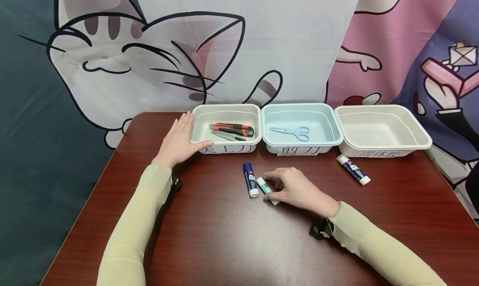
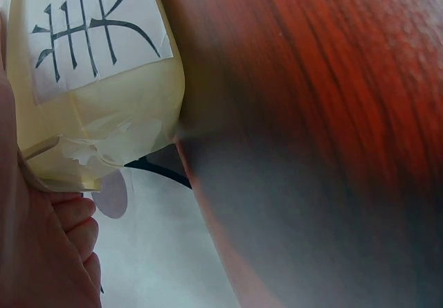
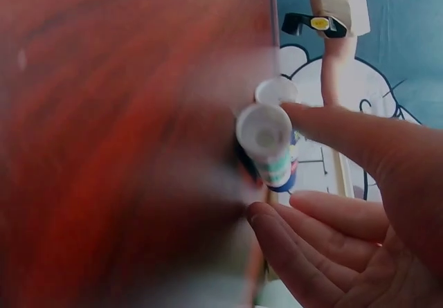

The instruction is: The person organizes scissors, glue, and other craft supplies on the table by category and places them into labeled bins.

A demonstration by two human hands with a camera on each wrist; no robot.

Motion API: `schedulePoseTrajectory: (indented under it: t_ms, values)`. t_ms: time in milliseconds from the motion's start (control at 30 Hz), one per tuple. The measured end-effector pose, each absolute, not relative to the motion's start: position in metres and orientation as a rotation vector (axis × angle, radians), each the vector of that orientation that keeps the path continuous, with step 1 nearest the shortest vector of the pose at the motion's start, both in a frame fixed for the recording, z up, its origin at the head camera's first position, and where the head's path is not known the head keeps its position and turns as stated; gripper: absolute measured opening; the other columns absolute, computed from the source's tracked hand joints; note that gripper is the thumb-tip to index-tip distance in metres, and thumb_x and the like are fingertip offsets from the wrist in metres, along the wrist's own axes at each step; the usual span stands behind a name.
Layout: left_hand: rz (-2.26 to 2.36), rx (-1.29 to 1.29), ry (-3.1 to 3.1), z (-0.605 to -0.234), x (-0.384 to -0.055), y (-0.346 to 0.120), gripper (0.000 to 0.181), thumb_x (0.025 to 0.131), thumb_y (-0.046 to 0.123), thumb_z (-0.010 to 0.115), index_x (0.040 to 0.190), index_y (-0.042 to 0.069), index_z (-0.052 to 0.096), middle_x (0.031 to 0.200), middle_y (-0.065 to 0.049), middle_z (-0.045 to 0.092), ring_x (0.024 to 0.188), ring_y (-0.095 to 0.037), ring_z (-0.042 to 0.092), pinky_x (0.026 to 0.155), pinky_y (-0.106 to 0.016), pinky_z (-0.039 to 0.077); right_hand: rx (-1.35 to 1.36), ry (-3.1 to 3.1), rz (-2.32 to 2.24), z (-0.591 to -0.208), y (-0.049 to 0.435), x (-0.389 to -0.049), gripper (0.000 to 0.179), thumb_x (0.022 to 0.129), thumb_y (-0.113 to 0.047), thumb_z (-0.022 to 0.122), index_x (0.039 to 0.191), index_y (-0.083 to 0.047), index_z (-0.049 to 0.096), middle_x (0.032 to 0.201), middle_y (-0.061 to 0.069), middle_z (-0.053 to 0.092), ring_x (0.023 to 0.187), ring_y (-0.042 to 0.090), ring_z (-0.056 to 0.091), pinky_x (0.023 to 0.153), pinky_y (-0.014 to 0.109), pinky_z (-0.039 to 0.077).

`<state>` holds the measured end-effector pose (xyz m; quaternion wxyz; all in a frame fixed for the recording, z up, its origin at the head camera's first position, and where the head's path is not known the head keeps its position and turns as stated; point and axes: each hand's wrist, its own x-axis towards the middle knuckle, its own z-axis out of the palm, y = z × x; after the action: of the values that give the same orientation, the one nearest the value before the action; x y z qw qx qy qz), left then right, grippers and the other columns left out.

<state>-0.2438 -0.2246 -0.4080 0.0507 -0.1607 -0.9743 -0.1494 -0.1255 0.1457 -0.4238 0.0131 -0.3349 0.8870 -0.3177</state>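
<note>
My left hand [image 1: 181, 140] rests along the left side of the left cream bin [image 1: 226, 149], fingers straight and thumb over its front rim. In the left wrist view, part of that hand [image 2: 48, 246] shows against the bin's wall. My right hand [image 1: 297, 189] reaches around a green-and-white glue stick [image 1: 265, 186] lying on the table. In the right wrist view, the thumb is beside the glue stick [image 3: 266, 138] and the other fingers are spread apart from it; whether the thumb touches is unclear. A blue glue stick [image 1: 250, 180] lies just left of it.
Utility knives [image 1: 233, 130] lie in the left bin. Light-blue scissors [image 1: 292, 132] lie in the blue bin [image 1: 302, 107]. The right cream bin [image 1: 385, 134] stands beside it. Another blue-and-white glue stick [image 1: 353, 169] lies in front of that bin on the brown table [image 1: 232, 244].
</note>
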Motion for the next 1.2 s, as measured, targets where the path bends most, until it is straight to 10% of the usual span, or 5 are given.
schedulePoseTrajectory:
  t_ms: [1200]
  values:
    - [-0.453,-0.481,-2.966,-0.4082,-0.2428,-0.2243,0.122,0.083,0.083,0.055,0.161,-0.003,0.017,0.166,-0.019,0.018,0.154,-0.030,0.012,0.125,-0.044,0.007,-0.973,2.795,-0.988,-0.4210,0.1465,-0.1271,0.048,0.078,-0.008,0.087,0.122,-0.001,0.072,0.097,0.001,0.071,0.068,0.005,0.061,0.058,0.023,0.051]
